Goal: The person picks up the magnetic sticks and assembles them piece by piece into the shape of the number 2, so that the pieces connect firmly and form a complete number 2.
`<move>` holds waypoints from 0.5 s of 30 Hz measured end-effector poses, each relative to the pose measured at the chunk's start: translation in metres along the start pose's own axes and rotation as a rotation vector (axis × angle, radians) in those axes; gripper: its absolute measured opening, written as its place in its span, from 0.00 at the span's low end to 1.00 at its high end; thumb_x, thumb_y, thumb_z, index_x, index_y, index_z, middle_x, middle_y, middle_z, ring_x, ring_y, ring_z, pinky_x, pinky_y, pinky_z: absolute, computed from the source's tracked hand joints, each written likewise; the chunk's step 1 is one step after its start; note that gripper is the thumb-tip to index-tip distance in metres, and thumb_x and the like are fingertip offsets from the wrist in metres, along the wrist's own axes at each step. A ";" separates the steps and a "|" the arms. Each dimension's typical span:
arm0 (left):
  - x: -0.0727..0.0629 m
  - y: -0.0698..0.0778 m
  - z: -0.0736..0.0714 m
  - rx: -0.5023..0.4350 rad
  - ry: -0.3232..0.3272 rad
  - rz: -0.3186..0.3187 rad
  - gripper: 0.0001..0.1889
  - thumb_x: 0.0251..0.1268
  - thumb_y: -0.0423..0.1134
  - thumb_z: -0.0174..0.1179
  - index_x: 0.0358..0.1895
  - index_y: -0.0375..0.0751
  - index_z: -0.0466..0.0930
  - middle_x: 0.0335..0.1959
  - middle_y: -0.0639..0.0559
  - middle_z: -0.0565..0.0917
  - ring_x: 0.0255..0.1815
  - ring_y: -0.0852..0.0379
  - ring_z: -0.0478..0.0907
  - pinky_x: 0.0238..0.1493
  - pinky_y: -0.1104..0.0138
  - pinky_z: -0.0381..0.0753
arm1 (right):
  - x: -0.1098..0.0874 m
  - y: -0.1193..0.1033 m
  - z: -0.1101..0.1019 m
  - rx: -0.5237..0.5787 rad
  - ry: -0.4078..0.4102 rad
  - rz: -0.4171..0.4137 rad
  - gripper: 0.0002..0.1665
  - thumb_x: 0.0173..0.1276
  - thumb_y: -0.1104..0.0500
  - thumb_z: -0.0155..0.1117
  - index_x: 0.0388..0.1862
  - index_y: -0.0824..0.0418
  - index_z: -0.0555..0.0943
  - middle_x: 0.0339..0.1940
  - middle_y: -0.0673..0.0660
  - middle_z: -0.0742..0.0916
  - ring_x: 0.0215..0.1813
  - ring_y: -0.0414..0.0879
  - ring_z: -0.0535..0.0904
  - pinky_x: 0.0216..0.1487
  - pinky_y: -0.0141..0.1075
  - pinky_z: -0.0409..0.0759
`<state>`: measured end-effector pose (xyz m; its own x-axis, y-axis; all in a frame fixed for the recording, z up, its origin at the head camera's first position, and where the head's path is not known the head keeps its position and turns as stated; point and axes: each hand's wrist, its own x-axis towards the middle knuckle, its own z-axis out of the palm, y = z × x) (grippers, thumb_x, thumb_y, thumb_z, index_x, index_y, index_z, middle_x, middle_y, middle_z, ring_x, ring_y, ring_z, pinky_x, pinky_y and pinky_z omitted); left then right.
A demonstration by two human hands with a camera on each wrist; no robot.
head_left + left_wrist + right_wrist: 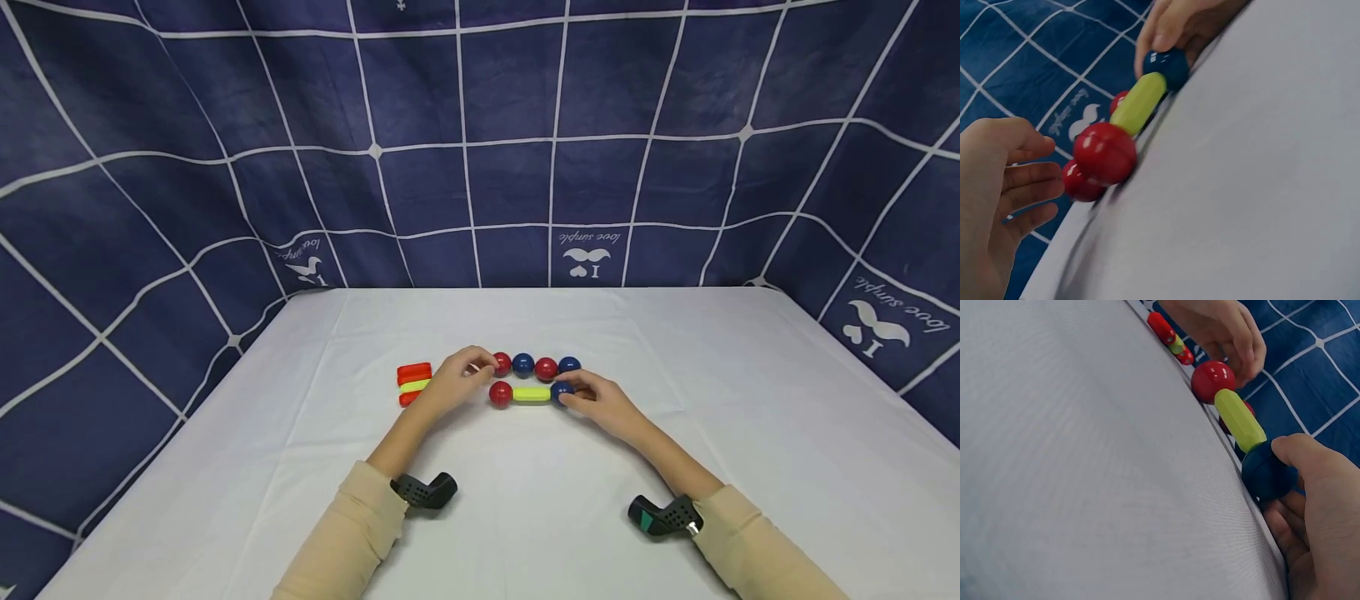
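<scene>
Thumb and fingers of my right hand [606,408] pinch a dark blue ball [560,394]. That ball sits at the right end of a yellow-green rod [531,394], and a red ball [501,395] is at its left end. My left hand [452,379] hovers left of these with loosely bent fingers and holds nothing. Its fingertips are close to the leftmost red ball [502,362] of a back row; whether they touch it I cannot tell. A blue ball [522,364], another red ball [546,369] and another blue ball [569,364] continue that row.
Left of my left hand lie a red rod [414,370], a yellow-green rod [415,386] and another red rod [408,399], side by side. All rest on a white-covered table [525,500]. A navy curtain with white lines [510,183] hangs behind and at both sides.
</scene>
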<state>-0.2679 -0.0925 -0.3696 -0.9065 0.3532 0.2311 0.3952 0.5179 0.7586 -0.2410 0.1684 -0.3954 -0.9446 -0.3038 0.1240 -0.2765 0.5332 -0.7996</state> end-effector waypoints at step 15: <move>-0.014 -0.054 -0.067 0.083 0.177 -0.247 0.11 0.64 0.40 0.53 0.45 0.40 0.80 0.46 0.44 0.79 0.48 0.49 0.71 0.53 0.58 0.70 | 0.000 -0.001 0.000 0.000 -0.003 -0.003 0.22 0.63 0.50 0.59 0.54 0.58 0.75 0.51 0.60 0.79 0.46 0.47 0.75 0.46 0.33 0.76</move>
<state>-0.2868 -0.1773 -0.3731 -0.9855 0.0713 0.1539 0.1638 0.6354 0.7546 -0.2405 0.1679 -0.3949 -0.9431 -0.3082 0.1246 -0.2794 0.5321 -0.7992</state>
